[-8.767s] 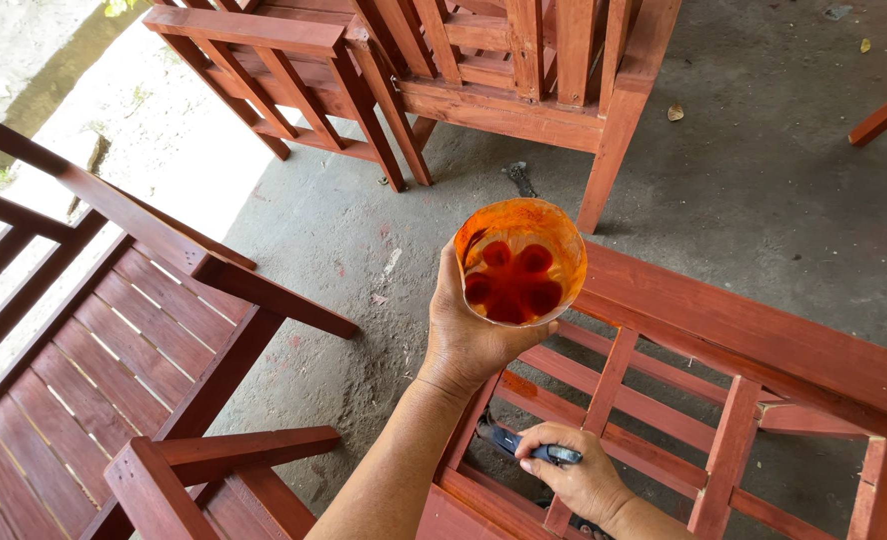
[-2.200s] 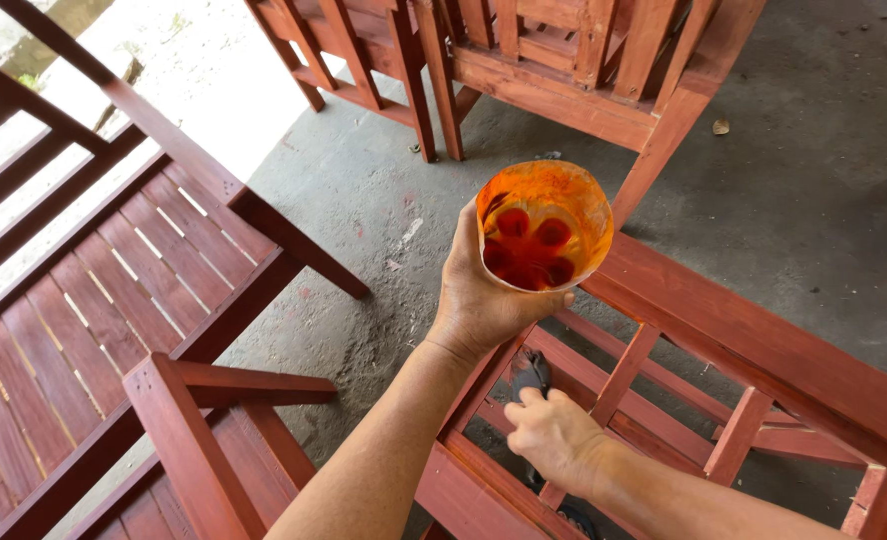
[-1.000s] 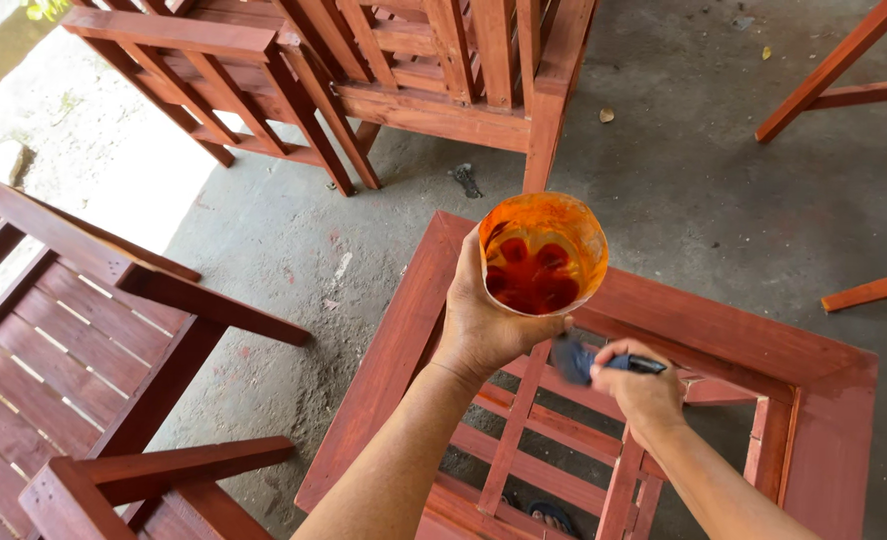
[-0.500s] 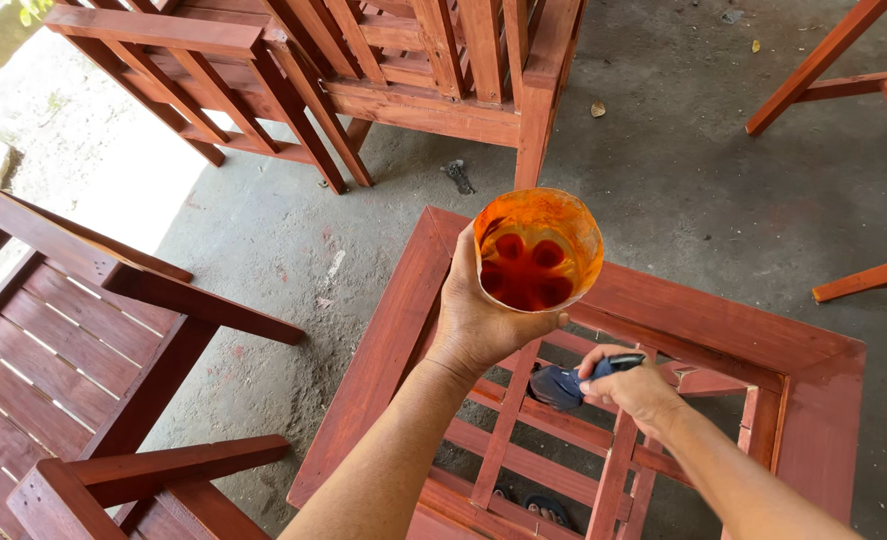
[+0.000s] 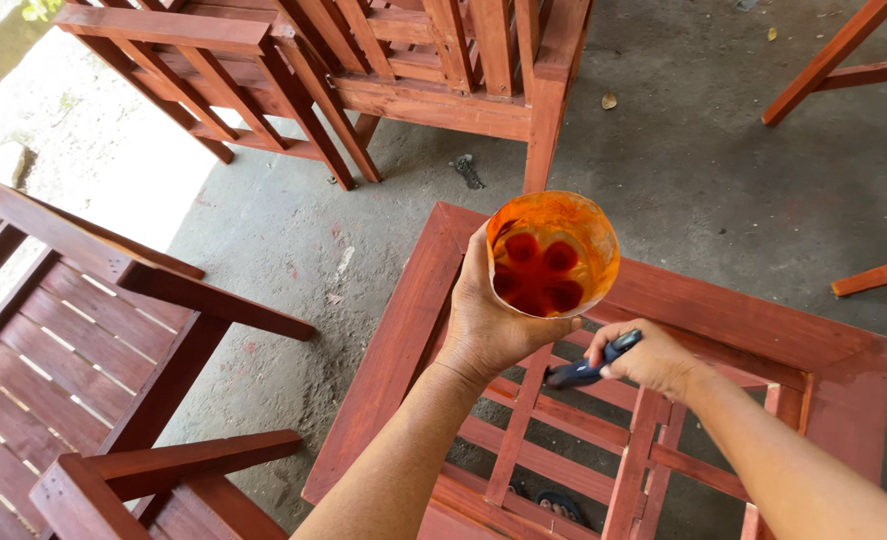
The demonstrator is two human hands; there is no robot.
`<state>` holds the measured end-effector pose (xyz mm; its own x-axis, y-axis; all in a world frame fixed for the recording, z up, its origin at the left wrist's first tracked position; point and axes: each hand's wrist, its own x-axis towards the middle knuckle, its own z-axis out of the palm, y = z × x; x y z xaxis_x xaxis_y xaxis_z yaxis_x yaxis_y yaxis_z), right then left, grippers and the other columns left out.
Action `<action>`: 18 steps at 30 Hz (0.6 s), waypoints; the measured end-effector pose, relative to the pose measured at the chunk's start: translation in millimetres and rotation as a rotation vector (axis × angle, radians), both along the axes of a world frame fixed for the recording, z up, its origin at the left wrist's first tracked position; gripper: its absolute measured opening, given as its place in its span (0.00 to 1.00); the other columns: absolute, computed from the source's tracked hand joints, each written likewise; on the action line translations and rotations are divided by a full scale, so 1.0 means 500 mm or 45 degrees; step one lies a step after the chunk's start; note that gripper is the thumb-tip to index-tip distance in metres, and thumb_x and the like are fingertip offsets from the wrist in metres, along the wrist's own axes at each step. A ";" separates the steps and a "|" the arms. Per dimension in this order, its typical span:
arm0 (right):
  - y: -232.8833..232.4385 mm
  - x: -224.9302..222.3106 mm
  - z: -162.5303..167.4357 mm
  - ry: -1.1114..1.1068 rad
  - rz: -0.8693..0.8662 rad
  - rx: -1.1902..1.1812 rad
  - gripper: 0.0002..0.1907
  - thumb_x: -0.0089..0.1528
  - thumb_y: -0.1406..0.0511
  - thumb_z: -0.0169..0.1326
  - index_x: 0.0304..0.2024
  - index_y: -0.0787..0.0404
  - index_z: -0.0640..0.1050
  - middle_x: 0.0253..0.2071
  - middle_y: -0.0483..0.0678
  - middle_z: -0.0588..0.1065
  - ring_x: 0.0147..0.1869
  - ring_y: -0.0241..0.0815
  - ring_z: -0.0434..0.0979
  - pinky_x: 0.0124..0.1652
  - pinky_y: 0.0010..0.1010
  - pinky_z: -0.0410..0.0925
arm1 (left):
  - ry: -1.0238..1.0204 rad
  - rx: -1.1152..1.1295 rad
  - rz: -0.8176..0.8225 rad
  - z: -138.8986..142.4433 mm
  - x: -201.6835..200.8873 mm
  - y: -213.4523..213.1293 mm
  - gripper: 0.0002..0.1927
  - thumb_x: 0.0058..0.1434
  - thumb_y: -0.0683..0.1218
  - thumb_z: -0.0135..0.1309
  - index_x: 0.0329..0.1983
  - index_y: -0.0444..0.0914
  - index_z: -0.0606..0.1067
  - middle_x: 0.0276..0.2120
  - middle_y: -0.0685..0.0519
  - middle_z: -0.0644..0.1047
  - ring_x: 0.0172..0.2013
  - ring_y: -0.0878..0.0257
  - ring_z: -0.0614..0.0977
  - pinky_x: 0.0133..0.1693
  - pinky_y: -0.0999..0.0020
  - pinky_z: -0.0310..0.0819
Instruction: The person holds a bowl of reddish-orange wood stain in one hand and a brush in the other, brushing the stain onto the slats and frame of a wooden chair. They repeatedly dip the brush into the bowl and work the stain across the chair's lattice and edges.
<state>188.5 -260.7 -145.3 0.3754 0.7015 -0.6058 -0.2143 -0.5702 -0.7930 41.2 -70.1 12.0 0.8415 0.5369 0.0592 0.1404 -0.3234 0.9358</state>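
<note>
Tight spot between red furniture, bare concrete floor (image 5: 704, 170) beyond.
Left hand (image 5: 494, 320) grips a cut-off bottle cup (image 5: 554, 252) of red stain; right hand (image 5: 654, 358) clenches a dark-handled brush (image 5: 586, 368) over the slatted frame (image 5: 404, 330).

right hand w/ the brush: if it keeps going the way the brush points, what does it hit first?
Likely the left hand under the stain-filled cup: the brush in the right hand points left toward it. Depth unclear; it might pass beneath.
</note>
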 end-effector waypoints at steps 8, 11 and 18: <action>0.029 0.003 0.041 -0.069 0.116 -0.153 0.10 0.45 0.81 0.59 0.24 0.64 0.79 0.30 0.47 0.81 0.46 0.40 0.83 0.50 0.32 0.71 | -0.033 -0.070 0.016 -0.005 -0.003 0.001 0.59 0.36 0.48 0.76 0.70 0.43 0.55 0.61 0.49 0.72 0.64 0.55 0.75 0.65 0.58 0.73; 0.035 0.015 0.063 -0.123 0.249 -0.422 0.11 0.46 0.81 0.60 0.26 0.62 0.80 0.29 0.46 0.77 0.34 0.43 0.75 0.36 0.33 0.69 | -0.025 -0.046 0.013 -0.004 -0.003 0.001 0.60 0.35 0.47 0.76 0.70 0.43 0.55 0.61 0.48 0.71 0.64 0.54 0.75 0.66 0.57 0.71; 0.055 -0.001 0.062 -0.004 -0.002 -0.291 0.11 0.46 0.81 0.59 0.26 0.62 0.80 0.28 0.46 0.77 0.31 0.39 0.75 0.31 0.30 0.70 | -0.108 -0.113 0.001 -0.005 -0.007 0.006 0.60 0.35 0.47 0.77 0.70 0.42 0.55 0.61 0.48 0.72 0.64 0.55 0.75 0.67 0.58 0.70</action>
<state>188.0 -233.0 -114.5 0.3783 0.5457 -0.7477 -0.2134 -0.7346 -0.6441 37.8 -67.1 9.7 0.8351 0.5440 0.0823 0.0598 -0.2384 0.9693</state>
